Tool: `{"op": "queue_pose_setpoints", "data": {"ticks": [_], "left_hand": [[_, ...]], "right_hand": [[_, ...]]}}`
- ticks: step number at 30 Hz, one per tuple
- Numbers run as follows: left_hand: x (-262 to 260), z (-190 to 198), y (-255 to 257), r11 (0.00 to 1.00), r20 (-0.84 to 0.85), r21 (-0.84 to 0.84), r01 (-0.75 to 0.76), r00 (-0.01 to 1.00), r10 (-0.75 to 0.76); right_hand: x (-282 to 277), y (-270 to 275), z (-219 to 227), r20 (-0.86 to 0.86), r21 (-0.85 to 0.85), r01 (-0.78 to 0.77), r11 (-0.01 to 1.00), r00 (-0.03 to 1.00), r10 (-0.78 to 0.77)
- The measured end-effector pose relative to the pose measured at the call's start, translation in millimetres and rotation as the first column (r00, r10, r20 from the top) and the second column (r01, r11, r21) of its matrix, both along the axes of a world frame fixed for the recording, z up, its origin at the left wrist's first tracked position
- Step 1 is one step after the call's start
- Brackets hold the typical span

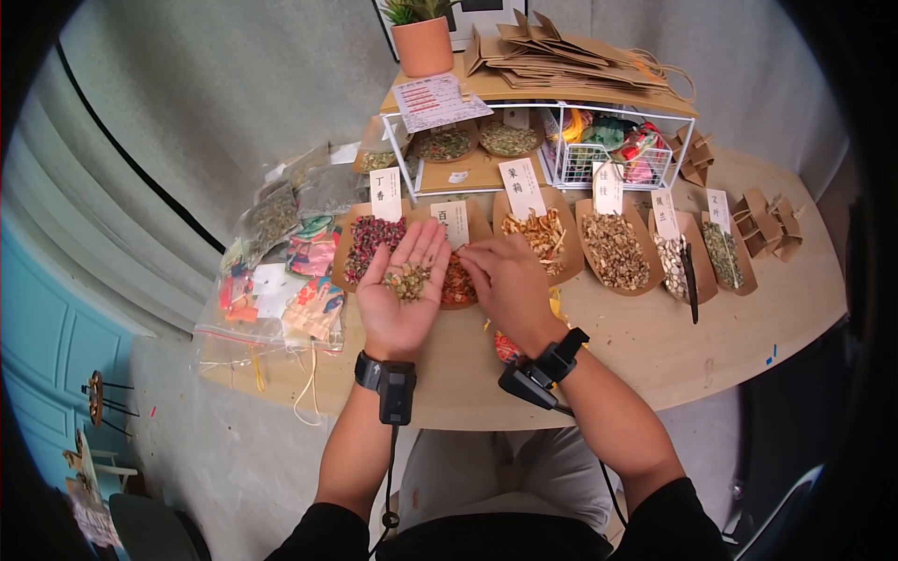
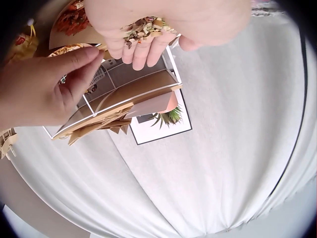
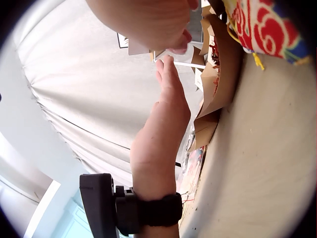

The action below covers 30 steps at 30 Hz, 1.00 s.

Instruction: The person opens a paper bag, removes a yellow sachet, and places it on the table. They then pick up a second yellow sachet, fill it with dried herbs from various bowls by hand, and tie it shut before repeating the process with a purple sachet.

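My left hand [image 1: 393, 323] lies palm up above the table's front half, fingers extended, with a small heap of mixed dried herbs [image 1: 409, 283] on it. To its right, my right hand [image 1: 514, 292] has its thumb and index fingertips brought together near the left fingers; I cannot tell whether a bit is pinched there. Below the hands, a paper tray of orange-red dried petals [image 1: 458, 288] is partly covered. A tray of dark pink dried buds [image 1: 376, 241] stands just left of it. Under the right wrist shows a patterned cloth pouch [image 3: 270, 29] in red, cream and blue.
More labelled trays hold yellow-orange dried flowers [image 1: 535, 234], brown chips [image 1: 615, 251] and white pieces with black tongs [image 1: 690, 280]. Plastic bags [image 1: 271, 280] with cloth pouches cover the left side. Behind stands a white-framed shelf [image 1: 486, 178] bearing flat paper bags [image 1: 580, 61] and a potted plant [image 1: 423, 47].
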<state>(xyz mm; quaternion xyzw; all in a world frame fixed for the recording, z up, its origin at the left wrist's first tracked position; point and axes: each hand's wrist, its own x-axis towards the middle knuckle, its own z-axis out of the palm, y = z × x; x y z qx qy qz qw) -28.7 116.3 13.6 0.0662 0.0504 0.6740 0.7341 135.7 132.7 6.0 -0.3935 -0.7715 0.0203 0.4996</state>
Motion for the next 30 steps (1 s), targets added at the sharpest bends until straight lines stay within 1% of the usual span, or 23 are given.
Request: {"op": "queue_pose_setpoints", "data": {"ticks": [3, 6, 12, 18, 21, 24, 27, 30], "left_hand": [[0, 0, -1, 0.994, -0.028, 0.016, 0.105, 0.994, -0.105], [-2, -5, 0, 0.978, -0.034, 0.034, 0.205, 0.978, -0.204], [4, -1, -2, 0.975, -0.146, 0.014, 0.224, 0.965, -0.219], [4, 0, -2, 0.972, -0.149, 0.005, 0.233, 0.962, -0.23], [0, -8, 1, 0.948, -0.038, 0.07, 0.309, 0.951, -0.307], [1, -8, 1, 0.949, -0.001, 0.034, 0.314, 0.949, -0.314], [7, -1, -3, 0.969, -0.134, -0.023, 0.245, 0.96, -0.246], [5, -5, -1, 0.96, -0.139, 0.021, 0.281, 0.951, -0.275]], "right_hand": [[-1, -8, 11, -0.049, -0.046, -0.057, 0.997, 0.997, 0.055], [-2, -10, 10, -0.07, -0.045, -0.132, 0.99, 0.989, 0.129], [2, -11, 10, 0.007, -0.101, -0.164, 0.981, 0.986, 0.166], [2, -12, 12, 0.034, -0.107, -0.168, 0.98, 0.984, 0.172], [-1, -13, 13, -0.034, -0.064, -0.157, 0.986, 0.987, 0.155], [-1, -10, 10, -0.163, -0.125, -0.217, 0.968, 0.967, 0.196], [2, -19, 20, -0.235, -0.26, -0.259, 0.93, 0.951, 0.199], [2, -16, 16, -0.224, -0.209, -0.282, 0.936, 0.946, 0.235]]}}
